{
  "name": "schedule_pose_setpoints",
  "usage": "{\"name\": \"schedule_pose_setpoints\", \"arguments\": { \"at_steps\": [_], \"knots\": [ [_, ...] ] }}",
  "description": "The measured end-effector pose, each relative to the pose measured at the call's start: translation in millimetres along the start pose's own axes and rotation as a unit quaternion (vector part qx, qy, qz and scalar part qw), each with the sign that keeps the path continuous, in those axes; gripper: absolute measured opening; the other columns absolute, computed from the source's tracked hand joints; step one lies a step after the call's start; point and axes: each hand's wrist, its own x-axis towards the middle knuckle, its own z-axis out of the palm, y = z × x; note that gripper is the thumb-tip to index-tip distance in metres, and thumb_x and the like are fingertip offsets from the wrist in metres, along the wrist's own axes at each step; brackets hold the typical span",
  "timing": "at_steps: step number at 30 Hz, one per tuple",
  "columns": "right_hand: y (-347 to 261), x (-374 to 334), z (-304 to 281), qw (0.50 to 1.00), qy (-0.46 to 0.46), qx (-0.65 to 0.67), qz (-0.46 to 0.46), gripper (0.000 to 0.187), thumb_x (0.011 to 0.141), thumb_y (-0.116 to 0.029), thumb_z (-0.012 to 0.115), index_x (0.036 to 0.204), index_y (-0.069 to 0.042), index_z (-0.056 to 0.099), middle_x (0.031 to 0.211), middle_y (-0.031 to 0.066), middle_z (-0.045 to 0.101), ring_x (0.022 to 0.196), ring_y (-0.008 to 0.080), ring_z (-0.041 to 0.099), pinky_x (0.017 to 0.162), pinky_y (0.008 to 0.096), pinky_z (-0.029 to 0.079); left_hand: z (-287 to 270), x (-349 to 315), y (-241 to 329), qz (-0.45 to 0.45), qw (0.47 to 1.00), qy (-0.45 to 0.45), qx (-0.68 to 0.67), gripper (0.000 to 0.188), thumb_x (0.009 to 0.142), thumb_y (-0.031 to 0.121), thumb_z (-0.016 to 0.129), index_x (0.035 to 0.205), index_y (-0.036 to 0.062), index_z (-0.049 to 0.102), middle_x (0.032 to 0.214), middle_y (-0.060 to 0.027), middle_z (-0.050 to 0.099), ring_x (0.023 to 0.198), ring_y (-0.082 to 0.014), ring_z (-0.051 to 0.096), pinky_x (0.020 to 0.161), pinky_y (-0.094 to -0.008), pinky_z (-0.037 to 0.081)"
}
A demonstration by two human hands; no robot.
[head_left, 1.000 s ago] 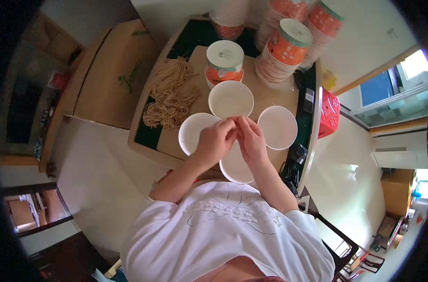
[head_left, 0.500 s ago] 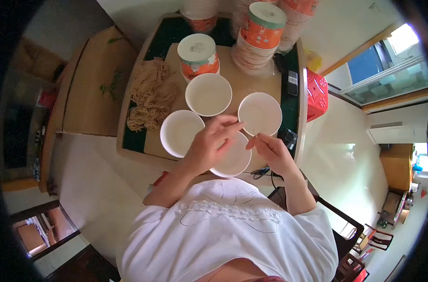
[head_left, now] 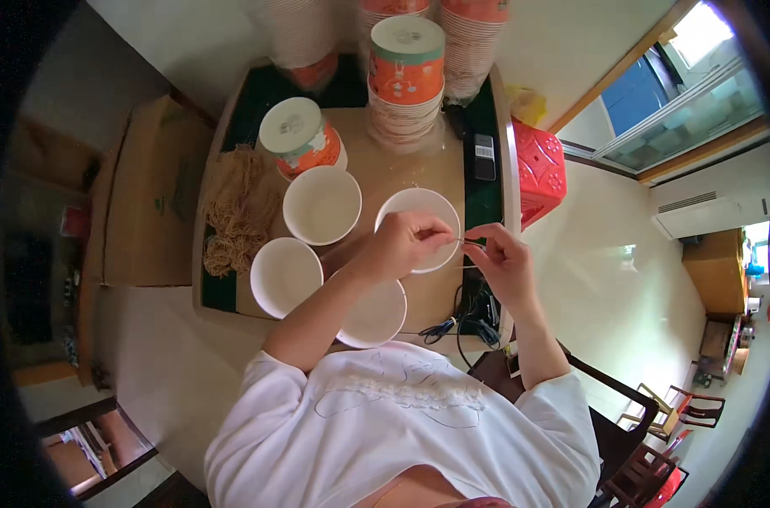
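Note:
My left hand (head_left: 412, 244) and my right hand (head_left: 502, 256) face each other over the right rim of a white paper bucket (head_left: 415, 203). Both are closed in a pinch. A short, thin strand (head_left: 461, 242) runs between their fingertips; its material is too small to make out. My left forearm crosses above another open bucket (head_left: 376, 315), hiding part of it. Two more open buckets, a front one (head_left: 287, 278) and a farther one (head_left: 322, 206), stand left of my arm. A tangled heap of tan string (head_left: 237, 203) lies at the table's left.
Upside-down orange buckets stand behind, one short stack (head_left: 296, 135) and a taller stack (head_left: 406, 63), with more wrapped stacks beyond. A dark device (head_left: 484, 157) and black cables (head_left: 453, 326) lie along the right side. A red stool (head_left: 539, 169) is beyond the table's edge.
My fingertips have come closer and now pinch the strand between them, at the bucket's right rim. My view has shifted, so the table sits farther left and lower.

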Motion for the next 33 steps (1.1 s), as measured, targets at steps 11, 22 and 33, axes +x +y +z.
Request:
{"name": "schedule_pose_setpoints", "arguments": {
  "at_steps": [11, 22, 33],
  "knots": [
    [63.3, 39.1, -15.3, 0.990, 0.016, 0.142, 0.015, 0.003, 0.082, -0.001, 0.065, 0.085, -0.002, 0.066, 0.060, -0.0081, 0.048, 0.053, -0.0011, 0.034, 0.047, 0.0170, 0.025, 34.7, 30.4, -9.5, 0.020, 0.993, 0.066, 0.093, 0.037, 0.073, -0.001, 0.067, 0.108, 0.0067, 0.054, 0.094, -0.0064, 0.057, 0.072, -0.0153, 0.057, 0.066, -0.0282, 0.049],
    [91.0, 60.9, -22.6, 0.955, -0.082, 0.274, 0.076, 0.004, 0.084, -0.001, 0.063, 0.086, 0.001, 0.063, 0.078, -0.0003, 0.063, 0.071, 0.0016, 0.054, 0.062, 0.0151, 0.041, 38.4, 49.0, -37.5, 0.134, 0.958, 0.083, 0.242, 0.015, 0.074, 0.004, 0.067, 0.088, 0.0074, 0.062, 0.082, -0.0081, 0.060, 0.076, -0.0263, 0.060, 0.067, -0.0353, 0.050],
    [100.1, 73.4, -29.6, 0.932, -0.137, 0.297, 0.153, 0.008, 0.083, -0.005, 0.065, 0.087, 0.001, 0.063, 0.078, -0.0009, 0.063, 0.072, 0.0029, 0.055, 0.062, 0.0156, 0.041, 34.1, 58.7, -47.8, 0.178, 0.936, 0.057, 0.299, 0.018, 0.069, 0.004, 0.066, 0.087, 0.0079, 0.061, 0.084, -0.0056, 0.058, 0.082, -0.0241, 0.060, 0.072, -0.0348, 0.050]
  ]
}}
